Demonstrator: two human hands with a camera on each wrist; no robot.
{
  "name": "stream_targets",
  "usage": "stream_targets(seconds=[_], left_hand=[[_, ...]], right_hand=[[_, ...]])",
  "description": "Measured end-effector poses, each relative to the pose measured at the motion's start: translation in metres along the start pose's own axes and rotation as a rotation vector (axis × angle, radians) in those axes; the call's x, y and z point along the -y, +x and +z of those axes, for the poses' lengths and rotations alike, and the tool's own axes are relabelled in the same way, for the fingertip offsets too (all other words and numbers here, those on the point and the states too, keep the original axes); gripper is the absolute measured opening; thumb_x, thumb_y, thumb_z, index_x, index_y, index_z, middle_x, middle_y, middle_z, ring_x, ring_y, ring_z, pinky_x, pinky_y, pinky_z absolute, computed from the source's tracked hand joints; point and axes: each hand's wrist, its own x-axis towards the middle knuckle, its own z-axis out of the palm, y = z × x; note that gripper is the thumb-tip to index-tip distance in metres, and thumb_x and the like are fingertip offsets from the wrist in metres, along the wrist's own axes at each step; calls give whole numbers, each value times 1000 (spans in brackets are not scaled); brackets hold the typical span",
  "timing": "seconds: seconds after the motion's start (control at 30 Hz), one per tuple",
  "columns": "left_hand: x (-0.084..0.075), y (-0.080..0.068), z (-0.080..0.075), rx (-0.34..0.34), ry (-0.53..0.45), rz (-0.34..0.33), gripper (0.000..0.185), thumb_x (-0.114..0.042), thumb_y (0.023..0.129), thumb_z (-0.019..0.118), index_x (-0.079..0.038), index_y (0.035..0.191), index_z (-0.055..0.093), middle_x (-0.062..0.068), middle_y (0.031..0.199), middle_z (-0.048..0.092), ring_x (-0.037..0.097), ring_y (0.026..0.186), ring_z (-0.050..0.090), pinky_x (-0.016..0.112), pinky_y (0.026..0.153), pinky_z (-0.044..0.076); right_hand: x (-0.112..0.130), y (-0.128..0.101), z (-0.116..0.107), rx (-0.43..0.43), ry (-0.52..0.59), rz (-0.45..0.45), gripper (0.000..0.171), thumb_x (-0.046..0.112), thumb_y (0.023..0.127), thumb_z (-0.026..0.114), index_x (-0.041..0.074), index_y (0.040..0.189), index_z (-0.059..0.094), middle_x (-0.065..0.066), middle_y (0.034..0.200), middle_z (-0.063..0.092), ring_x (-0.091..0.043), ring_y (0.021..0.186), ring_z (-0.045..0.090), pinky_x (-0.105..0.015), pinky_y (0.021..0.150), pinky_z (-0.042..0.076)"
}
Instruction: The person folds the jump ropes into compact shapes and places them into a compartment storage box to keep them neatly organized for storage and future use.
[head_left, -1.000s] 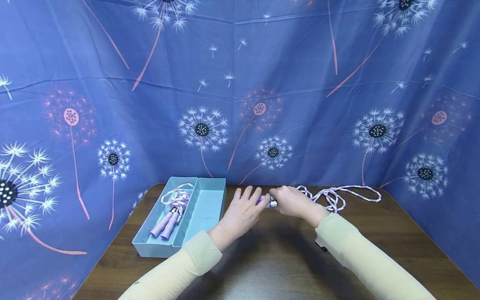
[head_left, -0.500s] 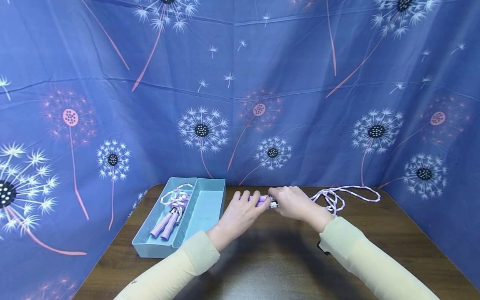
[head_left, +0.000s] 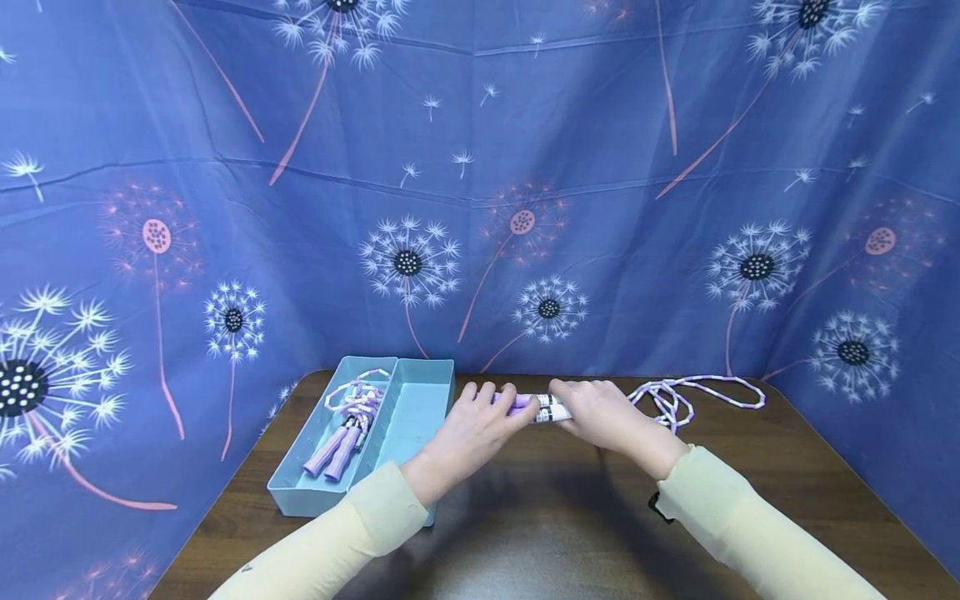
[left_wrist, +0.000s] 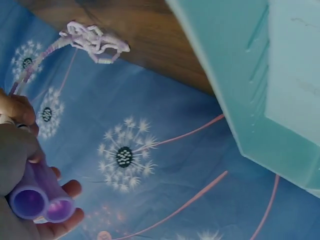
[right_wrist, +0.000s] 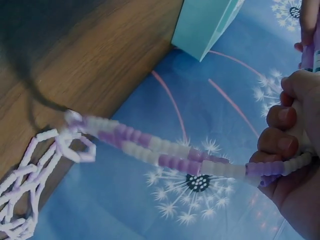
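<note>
Holding 2 purple handles (head_left: 525, 405) side by side above the wooden table (head_left: 540, 517), we curl the fingers of our left hand (head_left: 471, 430) round them; the left wrist view shows their 2 round ends (left_wrist: 40, 202) poking out of that grip. Our right hand (head_left: 600, 414) meets the left at the handles' white collars, and its fingers are bent round the beaded rope (right_wrist: 190, 160) just where it leaves the handles, as the right wrist view shows. From that grip the purple and white beads run out to the right and end in a loose tangle of loops (head_left: 678, 396) lying on the table near the back edge, close to the blue dandelion cloth (head_left: 480, 167) that walls the space.

To the left of our hands, near but not touching, a light blue tray (head_left: 431, 392) with 2 long compartments sits on the table. Its left compartment holds a second jump rope (head_left: 347, 425), bundled, with its purple handles pointing toward us. We wear pale yellow sleeves (head_left: 750, 533) on both arms.
</note>
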Motion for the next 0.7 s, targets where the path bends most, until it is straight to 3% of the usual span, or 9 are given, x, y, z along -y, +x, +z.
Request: stream_targets(seconds=[0.13,0.4,0.53,0.7], left_hand=[[-3,6,-5,-9,19,0,27,-16,97,36,-24,118,51,4,89,56,21,70,51,32,60,38],[-8,11,-11,89,7,-26,31,-16,96,40,-24,125,47,2,88,54,21,71,54,33,58,37],[-8,10,-9,51,16,-29,30,-17,96,39,-25,124,48,1,83,53,20,64,50,31,49,31],[-6,10,-9,-50,63,0,28,-18,93,43,-24,118,52,-1,80,54,18,59,46,29,46,26]], right_hand=[[5,0,-3,-11,4,4,29,24,72,75,14,79,49,4,65,56,-16,45,47,-34,39,36],[12,3,-9,-39,5,10,30,27,71,77,14,78,51,4,62,53,-16,46,48,-33,40,38],[12,2,-12,-38,43,22,28,24,70,77,16,77,52,7,62,52,-13,47,46,-31,41,38],[13,0,-15,-56,145,28,25,18,68,77,15,81,56,7,67,55,-11,53,49,-30,46,42]])
